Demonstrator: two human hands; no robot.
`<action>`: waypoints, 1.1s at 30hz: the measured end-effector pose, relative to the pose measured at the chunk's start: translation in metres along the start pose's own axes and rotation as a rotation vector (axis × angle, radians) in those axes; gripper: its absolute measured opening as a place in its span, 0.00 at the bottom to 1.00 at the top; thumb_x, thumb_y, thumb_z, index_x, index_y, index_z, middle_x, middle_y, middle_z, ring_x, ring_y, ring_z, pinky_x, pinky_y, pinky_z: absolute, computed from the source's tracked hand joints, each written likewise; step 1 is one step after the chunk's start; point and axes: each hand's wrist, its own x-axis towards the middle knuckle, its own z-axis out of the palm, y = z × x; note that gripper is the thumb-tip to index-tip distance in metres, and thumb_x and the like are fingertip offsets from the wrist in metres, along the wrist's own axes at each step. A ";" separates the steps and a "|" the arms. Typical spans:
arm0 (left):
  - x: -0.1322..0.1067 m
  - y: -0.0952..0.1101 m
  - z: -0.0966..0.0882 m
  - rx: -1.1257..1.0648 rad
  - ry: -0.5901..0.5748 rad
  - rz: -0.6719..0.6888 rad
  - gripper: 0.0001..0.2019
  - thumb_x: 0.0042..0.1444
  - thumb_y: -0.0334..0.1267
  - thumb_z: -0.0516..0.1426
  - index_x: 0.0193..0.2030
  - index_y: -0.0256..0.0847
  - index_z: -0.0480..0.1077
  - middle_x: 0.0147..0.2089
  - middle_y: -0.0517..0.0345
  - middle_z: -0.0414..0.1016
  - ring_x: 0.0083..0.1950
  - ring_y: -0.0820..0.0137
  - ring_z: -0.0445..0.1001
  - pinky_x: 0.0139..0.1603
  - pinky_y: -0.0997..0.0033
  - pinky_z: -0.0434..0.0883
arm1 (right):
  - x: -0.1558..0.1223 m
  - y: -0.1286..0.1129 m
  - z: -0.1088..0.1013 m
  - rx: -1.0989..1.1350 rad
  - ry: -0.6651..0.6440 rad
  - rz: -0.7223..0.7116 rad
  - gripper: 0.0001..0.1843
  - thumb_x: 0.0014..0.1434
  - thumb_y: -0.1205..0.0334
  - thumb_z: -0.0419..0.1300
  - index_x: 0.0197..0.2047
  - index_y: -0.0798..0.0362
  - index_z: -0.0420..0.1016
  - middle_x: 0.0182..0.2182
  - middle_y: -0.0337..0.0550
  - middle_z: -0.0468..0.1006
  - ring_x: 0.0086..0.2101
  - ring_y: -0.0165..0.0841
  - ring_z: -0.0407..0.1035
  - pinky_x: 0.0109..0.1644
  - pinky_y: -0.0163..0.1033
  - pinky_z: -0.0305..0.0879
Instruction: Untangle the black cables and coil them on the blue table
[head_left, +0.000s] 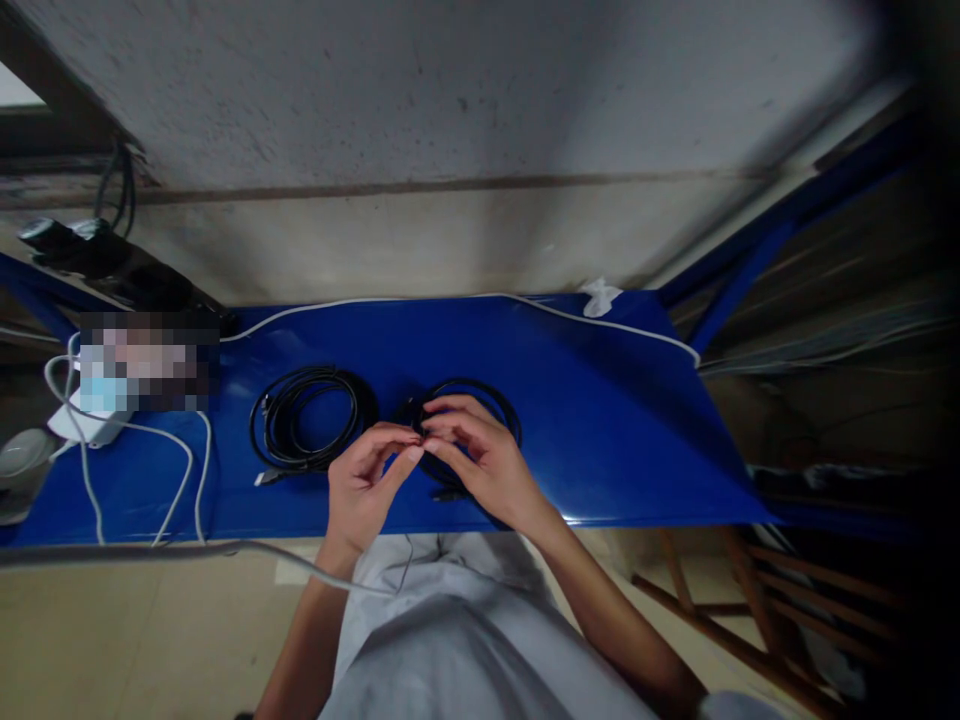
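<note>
My left hand (367,482) and my right hand (491,462) meet fingertip to fingertip, both pinched closed. Whatever is between their tips is too small to make out. Just beneath and behind my right hand lies a coiled black cable (507,402), partly hidden by the fingers, with a dark plug (450,495) near the table's front edge. To the left of my left hand rests another coiled black cable (276,430), its loops lying flat and a light metal connector (266,479) pointing left.
Both coils lie on a blue table (615,430) against a wall. A white power strip (105,425) with white cords stands at the left, beside a black object (135,275). Crumpled white paper (600,297) sits at the back right. A wooden chair (750,600) is below right.
</note>
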 end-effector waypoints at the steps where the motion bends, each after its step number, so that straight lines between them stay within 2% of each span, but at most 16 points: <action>1: -0.002 0.000 0.000 -0.001 0.009 -0.017 0.05 0.62 0.34 0.69 0.45 0.40 0.82 0.44 0.52 0.83 0.46 0.69 0.83 0.50 0.72 0.80 | -0.004 0.001 0.002 0.035 0.018 0.042 0.05 0.70 0.57 0.68 0.47 0.46 0.84 0.55 0.48 0.79 0.52 0.38 0.76 0.54 0.43 0.74; 3: -0.005 -0.001 0.001 -0.005 0.028 -0.055 0.05 0.62 0.36 0.69 0.44 0.40 0.82 0.43 0.51 0.83 0.44 0.69 0.83 0.49 0.72 0.80 | -0.012 0.004 0.006 0.161 0.049 0.124 0.07 0.69 0.55 0.69 0.41 0.48 0.83 0.49 0.46 0.81 0.47 0.36 0.77 0.50 0.41 0.74; 5: -0.008 -0.004 0.004 -0.011 0.045 -0.103 0.07 0.61 0.37 0.70 0.44 0.39 0.82 0.42 0.51 0.84 0.43 0.69 0.83 0.48 0.73 0.80 | -0.018 0.007 0.011 0.311 0.072 0.196 0.09 0.66 0.52 0.72 0.41 0.48 0.83 0.44 0.44 0.82 0.41 0.34 0.77 0.46 0.40 0.75; 9: -0.015 -0.016 0.013 -0.134 0.102 -0.192 0.13 0.62 0.40 0.70 0.51 0.41 0.81 0.44 0.52 0.83 0.43 0.70 0.82 0.46 0.74 0.79 | -0.028 0.016 0.020 0.453 0.139 0.296 0.14 0.58 0.50 0.78 0.42 0.47 0.84 0.44 0.42 0.83 0.39 0.33 0.77 0.45 0.39 0.76; 12: -0.019 -0.021 0.023 -0.208 0.123 -0.221 0.17 0.63 0.42 0.69 0.57 0.44 0.79 0.47 0.52 0.82 0.46 0.68 0.82 0.49 0.72 0.79 | -0.031 0.022 0.024 0.533 0.208 0.317 0.13 0.58 0.50 0.78 0.40 0.46 0.83 0.43 0.41 0.83 0.37 0.33 0.76 0.44 0.39 0.77; 15: -0.021 -0.020 0.029 -0.181 0.075 -0.220 0.15 0.64 0.42 0.68 0.56 0.43 0.80 0.48 0.51 0.83 0.47 0.67 0.82 0.50 0.70 0.80 | -0.031 0.024 0.024 0.610 0.226 0.280 0.11 0.60 0.53 0.77 0.39 0.47 0.82 0.41 0.40 0.82 0.36 0.31 0.76 0.44 0.39 0.76; 19: -0.019 -0.016 0.028 -0.158 -0.001 -0.172 0.10 0.66 0.39 0.67 0.52 0.42 0.82 0.46 0.51 0.82 0.46 0.68 0.82 0.51 0.69 0.79 | -0.028 0.022 0.017 0.560 0.213 0.230 0.10 0.62 0.54 0.76 0.38 0.47 0.81 0.36 0.39 0.83 0.36 0.31 0.77 0.46 0.39 0.75; 25: -0.009 -0.014 0.014 -0.049 -0.090 -0.043 0.10 0.65 0.37 0.67 0.52 0.41 0.83 0.49 0.47 0.80 0.49 0.65 0.81 0.51 0.67 0.78 | -0.029 0.016 0.002 0.441 0.164 0.257 0.12 0.63 0.51 0.75 0.40 0.48 0.81 0.36 0.41 0.86 0.37 0.35 0.81 0.48 0.43 0.78; 28: -0.005 -0.014 0.010 0.042 -0.137 -0.039 0.08 0.66 0.37 0.66 0.50 0.42 0.84 0.49 0.47 0.82 0.49 0.64 0.81 0.51 0.66 0.78 | -0.032 0.015 -0.006 0.359 0.150 0.261 0.11 0.64 0.51 0.74 0.42 0.48 0.82 0.38 0.43 0.87 0.40 0.37 0.82 0.49 0.44 0.78; 31: 0.001 -0.016 0.013 0.117 -0.152 -0.057 0.10 0.67 0.38 0.65 0.54 0.44 0.82 0.49 0.49 0.83 0.49 0.63 0.82 0.53 0.63 0.78 | -0.035 0.015 -0.014 0.276 0.156 0.278 0.10 0.65 0.51 0.73 0.42 0.48 0.82 0.42 0.44 0.88 0.43 0.38 0.83 0.53 0.45 0.78; 33: 0.009 -0.018 0.016 0.237 -0.157 0.006 0.12 0.69 0.39 0.63 0.58 0.45 0.80 0.51 0.49 0.83 0.51 0.62 0.81 0.57 0.60 0.77 | -0.036 0.017 -0.020 0.248 0.181 0.290 0.10 0.66 0.51 0.72 0.42 0.48 0.82 0.44 0.45 0.88 0.46 0.39 0.83 0.56 0.46 0.77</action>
